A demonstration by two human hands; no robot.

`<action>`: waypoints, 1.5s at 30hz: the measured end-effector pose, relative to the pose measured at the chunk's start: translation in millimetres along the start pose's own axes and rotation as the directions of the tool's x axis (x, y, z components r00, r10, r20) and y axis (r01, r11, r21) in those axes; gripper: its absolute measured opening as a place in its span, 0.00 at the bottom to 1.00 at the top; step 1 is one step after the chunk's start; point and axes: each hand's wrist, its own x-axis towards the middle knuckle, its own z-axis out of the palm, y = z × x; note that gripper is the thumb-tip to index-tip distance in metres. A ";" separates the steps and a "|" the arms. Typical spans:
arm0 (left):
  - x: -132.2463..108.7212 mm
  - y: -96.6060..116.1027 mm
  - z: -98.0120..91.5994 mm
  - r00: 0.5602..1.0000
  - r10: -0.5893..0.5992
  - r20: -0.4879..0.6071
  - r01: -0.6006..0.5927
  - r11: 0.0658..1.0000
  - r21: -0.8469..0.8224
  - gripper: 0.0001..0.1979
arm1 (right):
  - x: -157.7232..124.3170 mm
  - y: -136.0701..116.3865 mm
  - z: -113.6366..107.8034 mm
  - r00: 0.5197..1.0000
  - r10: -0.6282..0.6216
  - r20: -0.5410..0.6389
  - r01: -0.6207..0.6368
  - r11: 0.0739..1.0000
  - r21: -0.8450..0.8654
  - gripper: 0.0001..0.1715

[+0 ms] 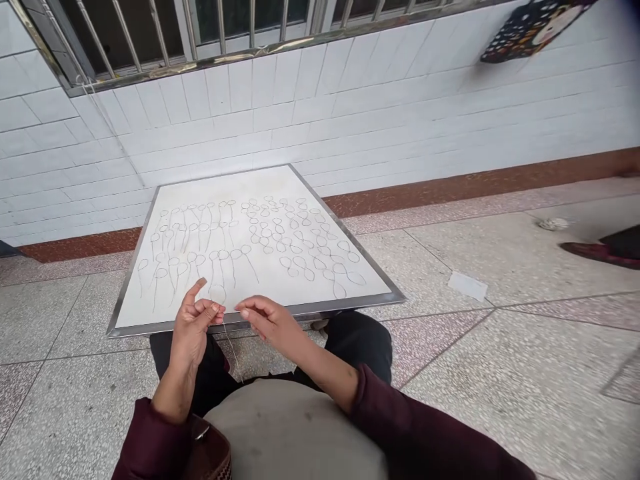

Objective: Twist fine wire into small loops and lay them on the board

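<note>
My left hand is closed in a pinch over the board's near edge, its index finger raised. Thumb and fingertips grip a thin wire, whose tail hangs down toward my lap. A small loop shows just above that pinch. Close by on the right, my right hand has thumb and index finger pressed together, level with the left fingertips. Whatever it holds is too fine to make out. On the white board lie rows of thin wire loops with straight tails at left, and several figure-eight wire loops at right.
A grey metal edge frames the board, which stands over my knees by a white tiled wall. Barred windows and a patterned bag are above. On the floor lie a white paper and another person's shoe.
</note>
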 end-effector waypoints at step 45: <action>-21.6 -47.6 23.8 0.986 -0.025 0.167 0.032 0.999 -0.043 0.31 | 17.4 6.1 2.7 0.974 0.131 -0.183 -0.087 0.968 0.235 0.21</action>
